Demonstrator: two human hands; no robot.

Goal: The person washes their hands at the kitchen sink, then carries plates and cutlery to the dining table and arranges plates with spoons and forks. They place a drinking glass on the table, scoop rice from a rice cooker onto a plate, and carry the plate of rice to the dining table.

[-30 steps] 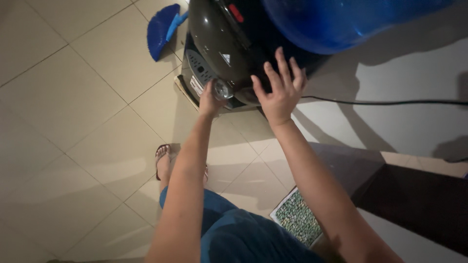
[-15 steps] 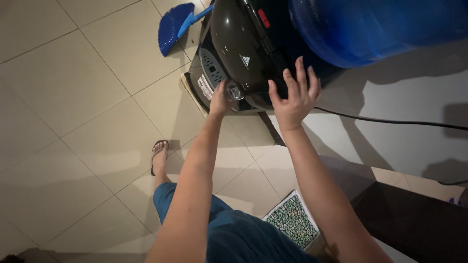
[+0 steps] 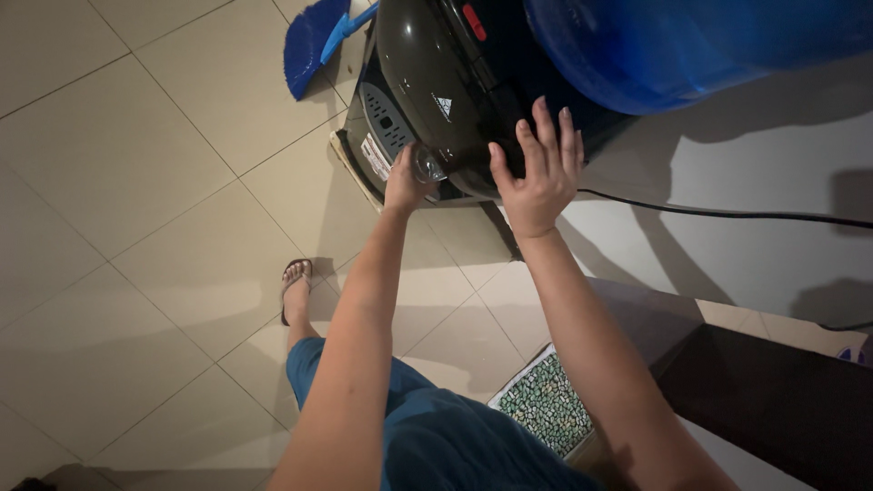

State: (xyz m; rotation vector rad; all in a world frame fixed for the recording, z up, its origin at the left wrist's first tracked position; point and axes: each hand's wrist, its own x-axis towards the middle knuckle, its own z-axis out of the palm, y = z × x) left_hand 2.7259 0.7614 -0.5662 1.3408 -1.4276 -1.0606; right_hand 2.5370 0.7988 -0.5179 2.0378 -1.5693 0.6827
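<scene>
Pressing flat with fingers spread, the right hand (image 3: 538, 177) lies open on the black water dispenser (image 3: 436, 82), gripping nothing. Just beside it, the left hand (image 3: 405, 182) is closed around a small clear cup (image 3: 426, 166) at the dispenser's front. Above the right hand sits a blue water bottle (image 3: 673, 45); beyond the left hand lies a blue broom (image 3: 309, 45).

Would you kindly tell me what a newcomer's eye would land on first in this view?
First, the big blue water bottle at top right, seated on a dark water dispenser. Next, the two bare arms reaching up to it: the right hand spread flat on the dispenser's front, the left hand at a small clear glass under its panel. A blue broom lies on the tiled floor at top left.
</scene>
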